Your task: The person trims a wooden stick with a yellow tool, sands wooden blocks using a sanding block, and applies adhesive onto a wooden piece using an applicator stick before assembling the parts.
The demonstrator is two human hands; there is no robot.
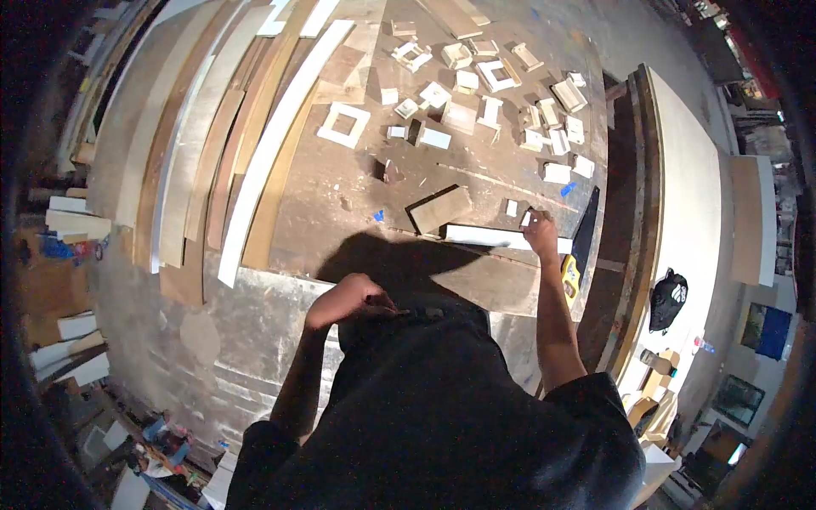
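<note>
Brown desk [306, 223] carries many small wooden pieces [460, 117], and long boards [223, 127] lie at its left side. I see the right hand [540, 231] with its grip closed on 1 small pale block [527, 219], near the white strip [493, 237] and the saw [571, 274]. Left hand [350, 299] is curled before the dark shirt [442, 399]; I cannot tell whether its grip holds something.

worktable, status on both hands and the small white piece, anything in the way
Right hand pinching small white piece over the worktable. Left hand near waist, grip unclear. Handsaw lies close beside right hand.
</note>
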